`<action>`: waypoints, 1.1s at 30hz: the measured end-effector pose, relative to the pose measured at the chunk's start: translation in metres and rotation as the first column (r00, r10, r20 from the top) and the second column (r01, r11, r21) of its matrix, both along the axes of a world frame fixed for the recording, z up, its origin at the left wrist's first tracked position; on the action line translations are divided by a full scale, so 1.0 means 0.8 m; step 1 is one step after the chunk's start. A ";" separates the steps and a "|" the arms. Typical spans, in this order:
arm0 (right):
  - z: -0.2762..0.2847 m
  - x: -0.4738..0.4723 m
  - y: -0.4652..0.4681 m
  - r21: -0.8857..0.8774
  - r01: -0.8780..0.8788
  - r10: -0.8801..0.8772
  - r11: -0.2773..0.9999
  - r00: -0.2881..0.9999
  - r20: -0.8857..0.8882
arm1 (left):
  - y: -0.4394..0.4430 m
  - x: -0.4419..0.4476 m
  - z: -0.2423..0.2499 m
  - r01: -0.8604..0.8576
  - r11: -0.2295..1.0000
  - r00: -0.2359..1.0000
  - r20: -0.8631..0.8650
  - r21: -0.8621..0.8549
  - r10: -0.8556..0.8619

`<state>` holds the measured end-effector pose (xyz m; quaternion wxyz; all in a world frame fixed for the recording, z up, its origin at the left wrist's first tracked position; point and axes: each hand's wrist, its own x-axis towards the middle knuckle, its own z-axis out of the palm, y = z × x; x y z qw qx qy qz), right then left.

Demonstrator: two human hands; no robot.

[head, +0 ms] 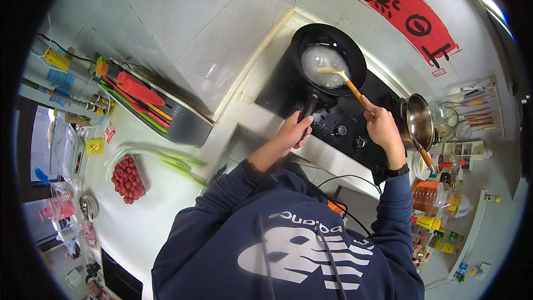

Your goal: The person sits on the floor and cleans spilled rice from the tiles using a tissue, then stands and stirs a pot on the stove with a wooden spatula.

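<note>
A black wok sits on a black gas stove, tilted a little towards the wall. In it lies a cloudy whitish liquid with a few shiny bubbles or highlights. My left hand is wrapped round the wok's black handle. With my right hand I grip the wooden handle of a spatula, index finger stretched along it. The spatula's pale head rests in the liquid, near the middle of the wok.
Right of the stove burners stands a steel pot with a wooden-handled utensil. Bottles and an oil jug line the right counter. On the left counter are red fruits in a clear tray, green onion stalks and a rack of cutting boards and knives.
</note>
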<state>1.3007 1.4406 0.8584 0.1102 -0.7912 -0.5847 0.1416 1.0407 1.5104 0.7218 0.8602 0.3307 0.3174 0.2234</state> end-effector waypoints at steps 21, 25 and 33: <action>-0.034 -0.017 0.034 0.111 -0.030 0.020 0.993 0.995 0.097 | -0.001 -0.001 0.005 0.017 1.000 1.000 -0.023 -0.006 -0.017; -0.029 -0.018 0.021 0.056 0.023 -0.032 0.998 0.986 0.166 | -0.001 -0.002 0.005 0.012 1.000 1.000 -0.011 -0.003 -0.012; -0.011 -0.029 0.024 0.068 -0.084 0.076 0.994 0.991 0.113 | -0.001 0.000 0.005 0.015 1.000 0.999 -0.028 0.002 -0.015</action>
